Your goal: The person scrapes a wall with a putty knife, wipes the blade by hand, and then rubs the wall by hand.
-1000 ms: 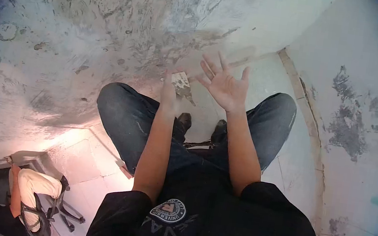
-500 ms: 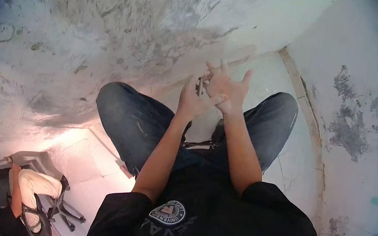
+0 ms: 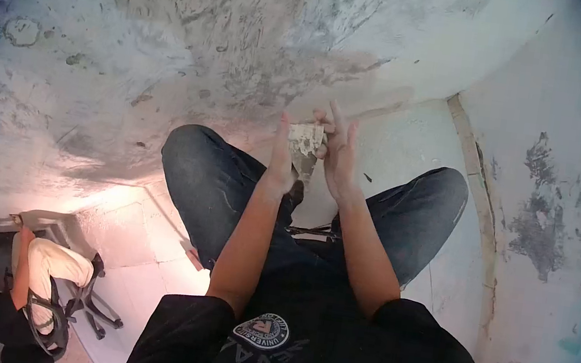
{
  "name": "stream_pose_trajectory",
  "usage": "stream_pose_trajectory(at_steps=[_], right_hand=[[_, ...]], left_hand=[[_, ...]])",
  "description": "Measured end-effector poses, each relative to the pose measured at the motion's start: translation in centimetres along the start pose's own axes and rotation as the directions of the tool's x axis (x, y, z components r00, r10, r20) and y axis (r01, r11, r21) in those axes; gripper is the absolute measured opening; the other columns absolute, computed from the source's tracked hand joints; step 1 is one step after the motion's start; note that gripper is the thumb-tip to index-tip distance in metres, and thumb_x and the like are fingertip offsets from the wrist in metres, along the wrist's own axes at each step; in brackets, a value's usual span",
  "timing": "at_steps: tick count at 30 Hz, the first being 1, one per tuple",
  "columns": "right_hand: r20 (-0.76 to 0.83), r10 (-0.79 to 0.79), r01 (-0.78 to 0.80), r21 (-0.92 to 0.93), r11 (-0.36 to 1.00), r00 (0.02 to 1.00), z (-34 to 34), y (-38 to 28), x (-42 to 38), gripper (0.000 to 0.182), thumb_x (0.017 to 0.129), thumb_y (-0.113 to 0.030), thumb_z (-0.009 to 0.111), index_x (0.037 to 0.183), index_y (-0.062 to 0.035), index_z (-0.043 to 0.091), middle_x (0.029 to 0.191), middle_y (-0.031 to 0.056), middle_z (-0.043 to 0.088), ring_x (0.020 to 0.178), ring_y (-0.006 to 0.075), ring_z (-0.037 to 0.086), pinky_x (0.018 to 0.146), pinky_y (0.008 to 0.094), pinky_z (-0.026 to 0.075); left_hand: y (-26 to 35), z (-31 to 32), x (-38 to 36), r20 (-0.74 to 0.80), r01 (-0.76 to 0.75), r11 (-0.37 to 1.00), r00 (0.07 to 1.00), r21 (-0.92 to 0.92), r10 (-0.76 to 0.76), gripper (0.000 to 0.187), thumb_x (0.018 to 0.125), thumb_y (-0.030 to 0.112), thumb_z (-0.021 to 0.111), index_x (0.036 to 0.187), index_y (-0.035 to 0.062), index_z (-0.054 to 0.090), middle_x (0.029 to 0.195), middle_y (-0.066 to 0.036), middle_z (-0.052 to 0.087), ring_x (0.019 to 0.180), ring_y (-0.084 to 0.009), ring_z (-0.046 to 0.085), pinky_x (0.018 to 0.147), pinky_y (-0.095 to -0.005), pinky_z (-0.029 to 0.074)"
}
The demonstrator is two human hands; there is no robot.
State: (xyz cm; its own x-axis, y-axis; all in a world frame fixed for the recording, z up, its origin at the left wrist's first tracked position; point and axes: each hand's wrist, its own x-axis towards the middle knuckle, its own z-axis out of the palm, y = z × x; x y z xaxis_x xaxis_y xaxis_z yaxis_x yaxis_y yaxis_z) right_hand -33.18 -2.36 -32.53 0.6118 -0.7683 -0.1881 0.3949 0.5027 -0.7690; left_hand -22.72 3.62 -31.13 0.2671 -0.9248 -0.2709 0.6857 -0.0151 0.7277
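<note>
My left hand is raised over my lap, fingers stretched upward and pressed flat, seen nearly edge-on. Facing it across a small gap is my right hand, its fingers spread apart and some bent toward the left. Neither hand appears to grip anything. Between and beyond them shows a scraper-like tool, with a wide, whitish, plaster-smeared blade narrowing to a dark handle. It overlaps the fingers of the right hand in this view.
My bent knees frame the hands on both sides. A stained, patchy wall rises ahead, and another scuffed wall stands at right. At lower left, a person sits by a black wheeled chair on the tiled floor.
My hands, close together and overlapping before, have parted into facing palms. The scraper-like tool now shows between them. The view has shifted slightly.
</note>
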Motion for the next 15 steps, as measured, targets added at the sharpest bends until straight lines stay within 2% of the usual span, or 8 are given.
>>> stream_pose_trajectory(at_steps=[1, 2, 3, 5, 6, 10, 13, 15], right_hand=[[0.005, 0.005, -0.005, -0.002, 1.0, 1.0, -0.1, 0.0, 0.0, 0.07, 0.103, -0.055, 0.033, 0.156, -0.0103, 0.024, 0.147, 0.0116, 0.042, 0.115, 0.0217, 0.051, 0.095, 0.0325, 0.041], [-0.027, -0.152, 0.143, -0.209, 0.967, 0.988, -0.1, -0.1, 0.0, 0.064, 0.103, -0.05, 0.037, 0.152, -0.0095, 0.031, 0.14, 0.012, 0.048, 0.116, 0.0219, 0.051, 0.098, 0.0334, 0.041], [-0.026, -0.308, 0.272, -0.404, 0.874, 0.951, -0.1, 0.0, 0.1, 0.058, 0.104, -0.045, 0.04, 0.149, -0.0087, 0.039, 0.133, 0.0125, 0.054, 0.117, 0.022, 0.052, 0.101, 0.0344, 0.04], [0.015, -0.442, 0.395, -0.477, 0.785, 0.897, 0.5, -1.5, -0.1, 0.051, 0.102, -0.038, 0.047, 0.142, -0.0074, 0.047, 0.127, 0.0129, 0.056, 0.117, 0.0227, 0.052, 0.1, 0.0356, 0.04], [0.053, -0.564, 0.495, -0.551, 0.672, 0.824, 1.1, -2.5, -0.4, 0.043, 0.1, -0.032, 0.053, 0.135, -0.0061, 0.056, 0.121, 0.0134, 0.058, 0.118, 0.0233, 0.052, 0.1, 0.0369, 0.04], [0.195, -0.639, 0.572, -0.682, 0.456, 0.744, 3.1, -5.9, -2.1, 0.033, 0.093, -0.019, 0.063, 0.124, -0.0049, 0.063, 0.116, 0.0128, 0.059, 0.111, 0.023, 0.054, 0.097, 0.0356, 0.043], [0.286, -0.626, 0.612, -0.685, 0.396, 0.725, 4.2, -6.9, -3.3, 0.031, 0.089, -0.012, 0.067, 0.119, -0.0051, 0.066, 0.116, 0.0137, 0.059, 0.104, 0.0227, 0.055, 0.09, 0.034, 0.045], [0.313, -0.582, 0.58, -0.733, 0.355, 0.751, 4.8, -7.3, -3.7, 0.036, 0.084, -0.009, 0.07, 0.12, -0.0063, 0.066, 0.116, 0.013, 0.059, 0.099, 0.0221, 0.055, 0.086, 0.0337, 0.046]], left_hand=[[0.7, 0.2, -0.4, 0.075, -0.027, 0.998, 0.997, -0.056, 0.031, 0.095, 0.092, 0.077, 0.025, 0.132, -0.0052, 0.052, 0.098, -0.01, 0.068, 0.068, -0.015, 0.058, 0.061, -0.0271, 0.047], [1.5, 0.5, -0.7, 0.148, -0.055, 0.992, 0.986, -0.111, 0.072, 0.108, 0.089, 0.082, 0.016, 0.135, -0.0106, 0.048, 0.095, -0.012, 0.068, 0.064, -0.0167, 0.056, 0.062, -0.0271, 0.047], [2.0, 0.9, -1.2, 0.139, -0.066, 0.992, 0.987, -0.106, 0.08, 0.108, 0.089, 0.082, 0.016, 0.135, -0.0106, 0.048, 0.095, -0.012, 0.068, 0.064, -0.0167, 0.056, 0.062, -0.0271, 0.047], [2.6, 1.6, -1.5, 0.134, -0.038, 0.987, 0.989, -0.156, 0.06, 0.113, 0.086, 0.086, 0.013, 0.138, -0.0097, 0.045, 0.095, -0.012, 0.067, 0.062, -0.0166, 0.054, 0.058, -0.0254, 0.044], [2.6, 0.8, -1.4, 0.274, -0.038, 0.986, 0.958, -0.164, 0.083, 0.115, 0.085, 0.087, 0.011, 0.139, -0.0096, 0.044, 0.099, -0.012, 0.066, 0.063, -0.0166, 0.053, 0.055, -0.0251, 0.042], [2.8, 1.0, -1.6, 0.361, -0.014, 0.972, 0.927, -0.233, 0.1, 0.115, 0.085, 0.086, 0.009, 0.14, -0.009, 0.042, 0.103, -0.013, 0.066, 0.065, -0.0173, 0.054, 0.056, -0.0269, 0.044], [3.5, 1.9, -2.6, 0.295, -0.082, 0.989, 0.948, -0.121, 0.115, 0.118, 0.082, 0.089, 0.007, 0.141, -0.0068, 0.043, 0.105, -0.015, 0.066, 0.066, -0.0149, 0.051, 0.055, -0.0257, 0.039], [4.6, 3.0, -3.6, 0.176, -0.158, 0.979, 0.975, 0.13, 0.134, 0.12, 0.08, 0.091, 0.011, 0.142, -0.0074, 0.043, 0.106, -0.016, 0.066, 0.067, -0.0153, 0.052, 0.055, -0.0261, 0.038]])
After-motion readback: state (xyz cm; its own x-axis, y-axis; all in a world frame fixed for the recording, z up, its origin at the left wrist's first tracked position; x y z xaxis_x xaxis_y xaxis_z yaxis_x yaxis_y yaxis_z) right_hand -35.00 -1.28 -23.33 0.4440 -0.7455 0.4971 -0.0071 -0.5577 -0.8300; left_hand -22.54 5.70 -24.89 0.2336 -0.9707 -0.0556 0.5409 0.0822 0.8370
